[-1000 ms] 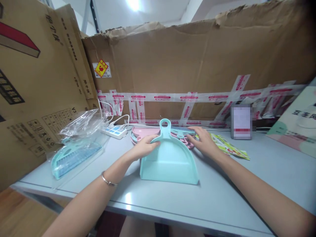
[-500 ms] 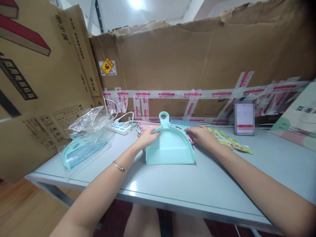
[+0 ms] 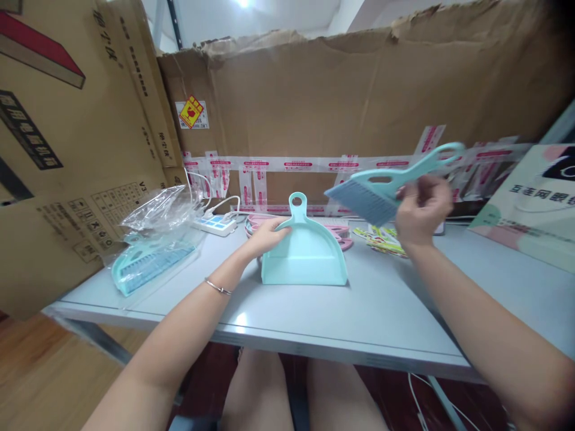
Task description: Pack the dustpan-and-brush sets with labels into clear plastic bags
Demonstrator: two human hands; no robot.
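Observation:
A mint-green dustpan stands on the grey table with its handle up and its wide mouth towards me. My left hand grips its upper left edge, thumb on the front face. On the right, my right hand is closed around the handle of a mint-green hand brush, held in the air with its blue bristles pointing down and left. Behind the dustpan, a pink dustpan-like piece is partly hidden.
A bagged dustpan and brush set lies on the left beside a white power strip. Tall cardboard boxes wall the back and left. Colourful packets lie under the brush; a printed box leans at the right.
My right hand has lifted the brush from behind the dustpan, up and to the right. My left hand stays on the dustpan.

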